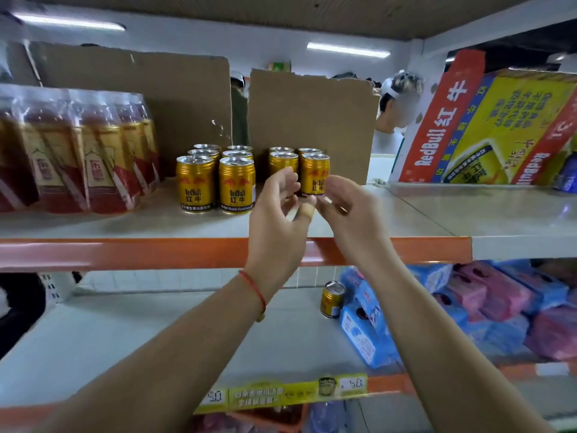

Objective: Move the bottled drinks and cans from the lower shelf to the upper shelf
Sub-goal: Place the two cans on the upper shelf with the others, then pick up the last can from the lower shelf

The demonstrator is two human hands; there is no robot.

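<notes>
The left hand (278, 210) and right hand (348, 214), each grip loose and empty, hover just before the right-hand gold cans (315, 170) on the upper shelf (125, 226), while one can (333, 299) stands on the lower shelf (156, 332) beside blue packs (365, 329)

I count six gold cans (236, 182) upright in two files on the upper shelf (125, 226). Four more cans (315, 170) stand just at their 3 o'clock, and a shrink-wrapped bottle pack (75, 151) at their 9 o'clock. One lone can (333, 299) stands upright on the lower shelf (156, 332).

Glossy gold metal cans (236, 182) gleam just beyond the fingers (288, 180), matt cardboard (312, 120) behind, shiny crinkled plastic wrap (78, 120) to their left.
</notes>
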